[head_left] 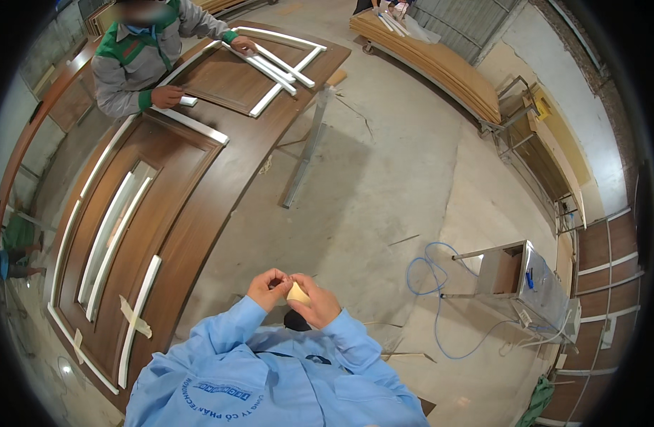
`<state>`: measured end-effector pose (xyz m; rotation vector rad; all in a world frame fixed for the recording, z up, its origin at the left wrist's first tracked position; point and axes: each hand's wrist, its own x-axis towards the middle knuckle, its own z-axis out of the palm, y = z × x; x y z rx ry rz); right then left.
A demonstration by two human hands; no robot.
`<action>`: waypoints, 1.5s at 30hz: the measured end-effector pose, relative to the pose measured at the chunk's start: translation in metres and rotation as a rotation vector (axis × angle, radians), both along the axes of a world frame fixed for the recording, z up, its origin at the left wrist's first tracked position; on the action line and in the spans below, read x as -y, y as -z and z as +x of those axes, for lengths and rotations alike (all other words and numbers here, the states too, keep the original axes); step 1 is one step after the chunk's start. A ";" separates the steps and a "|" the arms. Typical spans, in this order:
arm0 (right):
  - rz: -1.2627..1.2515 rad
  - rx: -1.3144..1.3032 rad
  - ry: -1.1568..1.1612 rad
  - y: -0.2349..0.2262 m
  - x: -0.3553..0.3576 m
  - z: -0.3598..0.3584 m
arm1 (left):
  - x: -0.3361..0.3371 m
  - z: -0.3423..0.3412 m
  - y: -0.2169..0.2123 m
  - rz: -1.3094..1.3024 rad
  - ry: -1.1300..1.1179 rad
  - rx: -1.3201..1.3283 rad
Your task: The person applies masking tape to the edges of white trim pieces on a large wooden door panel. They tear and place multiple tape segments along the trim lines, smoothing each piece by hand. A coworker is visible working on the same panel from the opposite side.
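In front of my chest, my right hand (317, 303) is closed around a pale yellow roll of masking tape (297, 293). My left hand (269, 287) meets it at the roll's edge, fingers pinched together; what lies between those fingertips is too small to make out. To my left stretches a brown panelled door (199, 220) with white strips along its panels. The nearest white strip (138, 320) has crossed pieces of masking tape (136, 318) on it. Another bit of tape (78, 339) sits on the strip by the door's outer edge.
Across the door a co-worker (138, 64) in grey and green handles white strips (270, 67) at the far end. A metal support leg (304, 156) stands under it. Right are a metal cabinet (544, 285) and blue hose (426, 285); stacked boards (426, 53) lie on a trolley behind.
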<state>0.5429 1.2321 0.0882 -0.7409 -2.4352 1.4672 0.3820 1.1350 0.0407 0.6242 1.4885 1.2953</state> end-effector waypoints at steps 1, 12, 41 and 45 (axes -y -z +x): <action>-0.049 -0.040 0.017 0.001 -0.009 0.004 | -0.011 0.005 -0.001 0.056 -0.011 -0.031; -0.140 0.111 0.132 0.025 -0.094 -0.037 | -0.082 -0.003 -0.037 0.351 -0.112 -0.758; -0.192 0.155 -0.339 0.024 -0.129 -0.217 | -0.095 -0.177 0.027 0.200 -0.906 -0.129; -0.128 0.206 -0.419 0.026 -0.137 -0.230 | -0.095 -0.191 0.026 0.280 -0.937 -0.030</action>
